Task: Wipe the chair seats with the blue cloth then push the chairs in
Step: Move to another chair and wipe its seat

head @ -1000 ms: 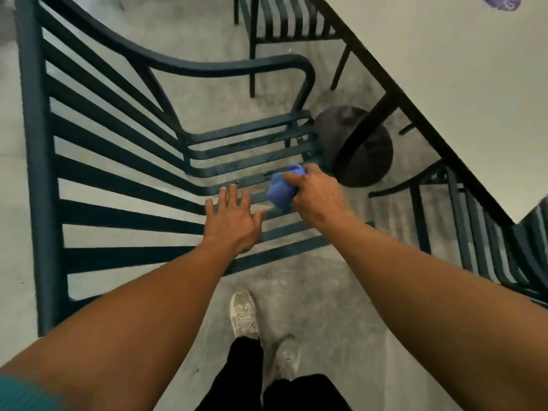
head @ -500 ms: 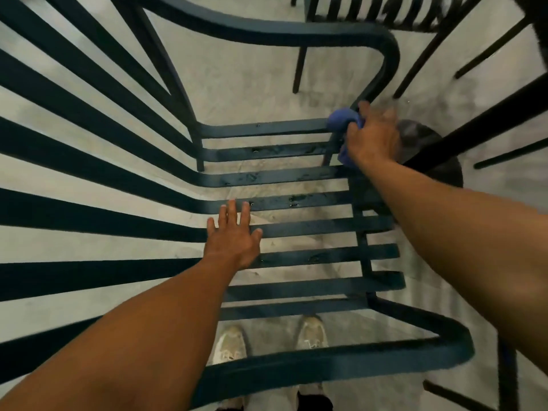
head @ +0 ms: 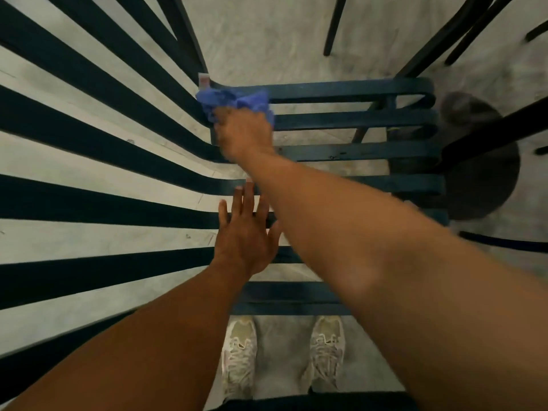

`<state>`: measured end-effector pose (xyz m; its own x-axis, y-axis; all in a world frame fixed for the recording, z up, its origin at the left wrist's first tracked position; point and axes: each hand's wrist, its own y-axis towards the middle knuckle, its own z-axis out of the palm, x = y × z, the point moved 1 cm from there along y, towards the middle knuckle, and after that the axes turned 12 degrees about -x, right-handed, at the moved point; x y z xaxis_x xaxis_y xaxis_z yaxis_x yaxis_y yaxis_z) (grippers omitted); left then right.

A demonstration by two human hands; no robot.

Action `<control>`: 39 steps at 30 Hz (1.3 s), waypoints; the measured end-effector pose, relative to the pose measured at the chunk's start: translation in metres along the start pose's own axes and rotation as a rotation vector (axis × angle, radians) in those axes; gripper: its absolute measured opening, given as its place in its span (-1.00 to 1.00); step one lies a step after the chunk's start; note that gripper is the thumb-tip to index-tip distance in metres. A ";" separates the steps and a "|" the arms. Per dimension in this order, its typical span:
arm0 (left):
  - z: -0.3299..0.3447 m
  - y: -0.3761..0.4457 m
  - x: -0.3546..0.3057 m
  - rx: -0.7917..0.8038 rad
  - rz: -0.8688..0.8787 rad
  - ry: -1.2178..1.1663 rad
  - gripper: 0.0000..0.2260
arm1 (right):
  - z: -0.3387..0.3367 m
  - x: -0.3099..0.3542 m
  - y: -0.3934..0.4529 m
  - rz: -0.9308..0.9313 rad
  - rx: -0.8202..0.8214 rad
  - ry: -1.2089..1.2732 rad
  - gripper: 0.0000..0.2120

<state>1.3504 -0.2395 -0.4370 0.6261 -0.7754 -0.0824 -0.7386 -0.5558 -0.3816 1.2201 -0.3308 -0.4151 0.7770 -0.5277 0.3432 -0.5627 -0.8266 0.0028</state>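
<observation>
From the head view, the right hand [head: 244, 134] presses the bunched blue cloth [head: 234, 100] onto the far slats of the dark slatted chair seat [head: 355, 120], fingers curled around it. The left hand [head: 244, 235] lies flat on nearer slats, fingers straight, holding nothing.

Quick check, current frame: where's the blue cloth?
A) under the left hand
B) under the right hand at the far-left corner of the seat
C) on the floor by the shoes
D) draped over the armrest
B: the right hand presses the blue cloth onto the far slats of the chair seat; the left hand lies flat, holding nothing.
</observation>
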 end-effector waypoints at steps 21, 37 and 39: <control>0.002 0.004 0.009 -0.157 -0.008 -0.105 -0.31 | -0.083 -0.157 -0.090 0.366 0.012 -0.251 -0.79; -0.005 -0.014 0.027 -0.036 -0.028 0.026 -0.24 | -0.065 -0.136 -0.133 -0.190 0.216 -0.217 -0.55; -0.008 -0.014 0.029 -0.029 -0.027 -0.014 -0.28 | -0.098 -0.183 -0.150 0.006 0.192 -0.279 -0.62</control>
<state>1.3771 -0.2569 -0.4265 0.6489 -0.7560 -0.0853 -0.7284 -0.5850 -0.3568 1.1348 -0.0917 -0.3862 0.8361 -0.5439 0.0720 -0.5247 -0.8310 -0.1846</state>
